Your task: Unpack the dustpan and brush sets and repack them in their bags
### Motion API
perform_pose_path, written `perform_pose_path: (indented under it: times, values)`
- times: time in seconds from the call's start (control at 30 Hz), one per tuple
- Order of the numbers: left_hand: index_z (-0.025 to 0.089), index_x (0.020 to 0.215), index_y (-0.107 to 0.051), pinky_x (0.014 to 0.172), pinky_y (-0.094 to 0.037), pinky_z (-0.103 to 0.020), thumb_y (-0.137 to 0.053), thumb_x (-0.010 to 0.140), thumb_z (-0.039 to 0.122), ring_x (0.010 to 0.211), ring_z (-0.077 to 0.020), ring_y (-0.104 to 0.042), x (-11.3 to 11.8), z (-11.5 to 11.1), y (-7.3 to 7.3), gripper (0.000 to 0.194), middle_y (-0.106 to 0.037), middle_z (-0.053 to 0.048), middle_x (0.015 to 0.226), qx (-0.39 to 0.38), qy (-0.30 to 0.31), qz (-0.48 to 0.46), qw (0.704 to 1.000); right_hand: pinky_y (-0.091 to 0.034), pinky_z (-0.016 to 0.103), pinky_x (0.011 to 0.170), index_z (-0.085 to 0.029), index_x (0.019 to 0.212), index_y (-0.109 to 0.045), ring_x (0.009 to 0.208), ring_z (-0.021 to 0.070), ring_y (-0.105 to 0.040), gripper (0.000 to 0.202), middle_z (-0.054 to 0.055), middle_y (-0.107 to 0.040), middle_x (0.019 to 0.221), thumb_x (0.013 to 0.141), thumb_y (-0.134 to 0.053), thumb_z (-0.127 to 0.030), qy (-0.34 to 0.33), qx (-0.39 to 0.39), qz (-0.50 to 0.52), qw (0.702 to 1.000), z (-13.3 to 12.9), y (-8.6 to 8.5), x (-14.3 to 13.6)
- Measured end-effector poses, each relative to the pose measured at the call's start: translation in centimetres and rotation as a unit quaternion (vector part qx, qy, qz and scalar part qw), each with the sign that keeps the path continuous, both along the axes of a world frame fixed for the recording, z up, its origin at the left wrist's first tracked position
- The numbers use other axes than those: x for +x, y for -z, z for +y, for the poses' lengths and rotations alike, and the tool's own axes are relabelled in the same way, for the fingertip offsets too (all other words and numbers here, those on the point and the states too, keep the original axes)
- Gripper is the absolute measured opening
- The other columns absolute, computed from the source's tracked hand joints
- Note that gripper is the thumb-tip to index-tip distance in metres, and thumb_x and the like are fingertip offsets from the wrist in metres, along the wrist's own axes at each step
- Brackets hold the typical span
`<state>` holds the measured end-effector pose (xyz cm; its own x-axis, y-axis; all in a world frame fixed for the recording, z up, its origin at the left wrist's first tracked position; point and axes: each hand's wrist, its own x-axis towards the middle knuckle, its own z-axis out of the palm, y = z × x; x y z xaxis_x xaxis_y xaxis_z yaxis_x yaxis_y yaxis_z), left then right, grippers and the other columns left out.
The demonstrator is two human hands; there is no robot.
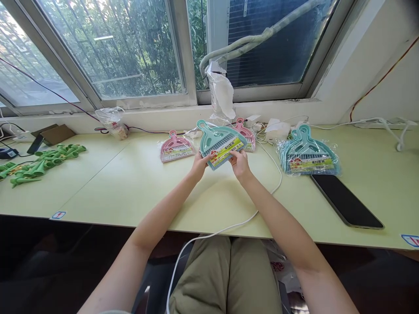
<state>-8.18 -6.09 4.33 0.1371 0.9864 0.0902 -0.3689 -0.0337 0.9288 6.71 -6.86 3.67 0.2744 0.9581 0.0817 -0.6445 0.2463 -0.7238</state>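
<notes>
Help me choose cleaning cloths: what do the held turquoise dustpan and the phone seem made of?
Turquoise dustpan: probably molded plastic, smooth and satin, going by its even color and rounded outline.
Phone: the front is probably glass, flat and smooth, judging by its even black surface.

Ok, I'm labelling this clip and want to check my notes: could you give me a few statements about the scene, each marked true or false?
1. The left hand and right hand hold the same teal dustpan set. True.

2. The phone lies to the left of both hands. False: the phone lies to their right.

3. Green trumpet-shaped pieces lie toward the left end of the table. True.

4. The stack of teal sets on the right is bare of any wrapping. False: clear plastic shows around the stack.

5. A white cable runs over the front edge of the table. True.
</notes>
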Motion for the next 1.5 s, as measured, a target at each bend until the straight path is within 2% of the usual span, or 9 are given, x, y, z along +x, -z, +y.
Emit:
perform_pose_path:
  times: [0.17, 0.37, 0.47, 0.53, 0.67, 0.87, 1.1, 1.3, 1.5]
  values:
    - [0.020, 0.116, -0.052, 0.085, -0.056, -0.037, -0.077, 0.069, 0.021, 0.094, -0.0211, -0.070, 0.4, -0.2, 0.3, 0.053, -0.070, -0.007, 0.111, -0.023, 0.033, 0.015, 0.999, -0.058, 0.032, 0.081, -0.024, 0.097, -0.055, 0.087, 0.0142, -0.067, 0.036, -0.002, -0.070, 0.094, 0.066, -0.064, -0.008, 0.005, 0.022, -0.004, 1.000, 0.1, -0.2, 0.4]
    - [0.022, 0.126, -0.053, 0.085, -0.056, -0.038, -0.077, 0.074, 0.033, 0.094, -0.0255, -0.072, 0.9, -1.6, 0.5, 0.058, -0.061, -0.013, 0.132, 0.002, 0.212, 0.054, 0.976, -0.059, 0.029, 0.079, -0.024, 0.099, -0.056, 0.087, 0.0129, -0.068, 0.037, -0.002, -0.070, 0.100, 0.066, -0.062, -0.007, 0.047, 0.025, 0.006, 0.999, 0.5, 0.0, 1.0]
    - [0.024, 0.128, -0.054, 0.088, -0.055, -0.040, -0.074, 0.077, 0.040, 0.102, -0.0279, -0.070, 0.9, -1.7, 0.3, 0.057, -0.059, -0.014, 0.135, 0.002, 0.274, 0.080, 0.959, -0.059, 0.030, 0.079, -0.025, 0.100, -0.056, 0.087, 0.0130, -0.068, 0.038, -0.002, -0.070, 0.102, 0.067, -0.061, -0.008, 0.056, 0.021, 0.004, 0.998, 0.6, 0.0, 1.5]
    - [0.024, 0.125, -0.057, 0.089, -0.054, -0.040, -0.072, 0.078, 0.045, 0.108, -0.0280, -0.067, 0.7, -1.1, 0.2, 0.053, -0.062, -0.012, 0.132, -0.012, 0.257, 0.077, 0.963, -0.059, 0.031, 0.080, -0.026, 0.100, -0.056, 0.088, 0.0130, -0.068, 0.038, -0.002, -0.070, 0.101, 0.067, -0.062, -0.007, 0.054, 0.025, 0.002, 0.998, 0.6, 0.0, 1.5]
    - [0.022, 0.110, -0.065, 0.095, -0.052, -0.036, -0.069, 0.079, 0.049, 0.113, -0.0247, -0.064, 0.1, 0.5, 0.3, 0.041, -0.070, -0.006, 0.118, -0.041, 0.118, 0.000, 0.992, -0.060, 0.031, 0.081, -0.025, 0.098, -0.056, 0.088, 0.0134, -0.068, 0.037, -0.003, -0.070, 0.097, 0.066, -0.064, -0.008, 0.034, 0.023, -0.003, 0.999, 0.3, 0.0, 0.7]
    - [0.017, 0.101, -0.064, 0.096, -0.053, -0.037, -0.075, 0.073, 0.031, 0.103, -0.0232, -0.068, 0.3, 0.9, 1.1, 0.033, -0.073, -0.006, 0.098, -0.077, -0.014, -0.045, 0.996, -0.059, 0.031, 0.082, -0.023, 0.096, -0.056, 0.090, 0.0135, -0.067, 0.034, -0.003, -0.070, 0.092, 0.067, -0.067, -0.010, 0.003, 0.027, -0.024, 0.999, -0.3, 0.0, -1.0]
    - [0.017, 0.110, -0.062, 0.096, -0.054, -0.041, -0.075, 0.075, 0.023, 0.108, -0.0235, -0.066, 1.5, -1.0, 0.6, 0.038, -0.070, -0.008, 0.116, -0.062, 0.051, -0.040, 0.996, -0.058, 0.032, 0.083, -0.023, 0.099, -0.056, 0.086, 0.0135, -0.068, 0.037, -0.002, -0.070, 0.095, 0.067, -0.067, -0.009, 0.015, 0.040, -0.020, 0.999, -0.2, -0.3, 0.1]
    - [0.015, 0.114, -0.062, 0.087, -0.056, -0.042, -0.076, 0.076, 0.027, 0.090, -0.0245, -0.072, 1.3, -1.1, 0.8, 0.043, -0.071, -0.011, 0.111, -0.050, 0.083, 0.002, 0.995, -0.059, 0.033, 0.080, -0.024, 0.101, -0.057, 0.083, 0.0147, -0.068, 0.041, -0.002, -0.072, 0.093, 0.065, -0.064, -0.006, 0.001, 0.034, -0.022, 0.999, 0.0, -0.4, 0.7]
    - [0.012, 0.114, -0.060, 0.081, -0.058, -0.039, -0.076, 0.074, 0.021, 0.084, -0.0240, -0.073, 1.1, -0.8, 0.7, 0.045, -0.071, -0.013, 0.111, -0.060, 0.082, 0.003, 0.995, -0.059, 0.032, 0.079, -0.023, 0.094, -0.059, 0.084, 0.0154, -0.069, 0.016, -0.002, -0.072, 0.088, 0.078, -0.060, -0.023, -0.005, -0.011, 0.020, 1.000, 0.3, -0.4, 0.8]
